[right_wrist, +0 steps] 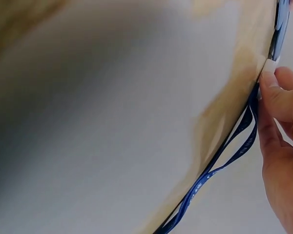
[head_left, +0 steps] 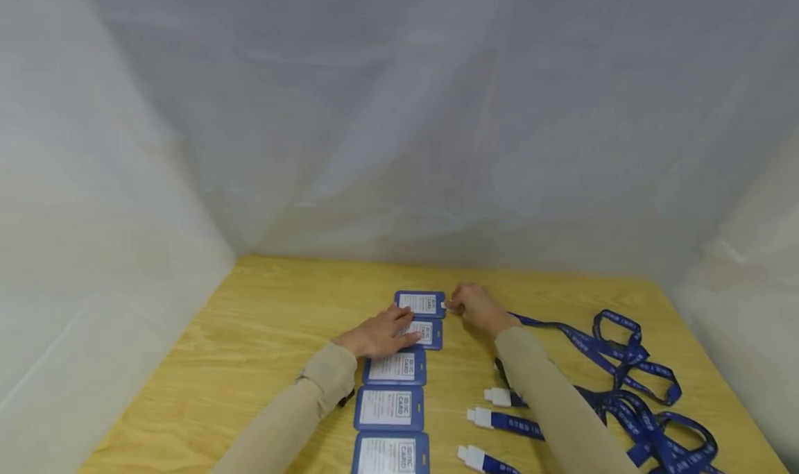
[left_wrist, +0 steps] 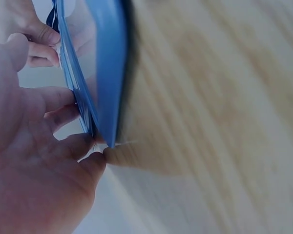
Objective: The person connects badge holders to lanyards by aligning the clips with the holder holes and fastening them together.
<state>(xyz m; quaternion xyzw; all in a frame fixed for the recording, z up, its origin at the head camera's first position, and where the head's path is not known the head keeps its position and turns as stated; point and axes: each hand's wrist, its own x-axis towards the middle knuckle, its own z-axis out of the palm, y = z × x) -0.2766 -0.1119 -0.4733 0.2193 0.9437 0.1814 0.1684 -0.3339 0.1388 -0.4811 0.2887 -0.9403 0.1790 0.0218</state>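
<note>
A column of several blue ID badge holders, each with a white printed card, runs away from me on the table. At the far end is the farthest badge holder (head_left: pixel 419 296); just nearer lies the second badge holder (head_left: pixel 427 332). My left hand (head_left: pixel 379 334) rests over these two with its fingers extended, the fingertips on the cards and edges. My right hand (head_left: pixel 478 309) pinches the white clip (right_wrist: pixel 270 65) of a blue lanyard (right_wrist: pixel 201 181) between thumb and fingers, right at the slotted end of the farthest badge holder. The lanyard's strap trails off to the right.
Nearer badge holders (head_left: pixel 390 408) continue the column toward me. To their right lie more blue lanyards with white clips (head_left: pixel 480 417), their straps looped in a pile (head_left: pixel 646 418) on the right of the wooden table (head_left: pixel 250 363). Pale sheeting (head_left: pixel 399 113) encloses the back and sides.
</note>
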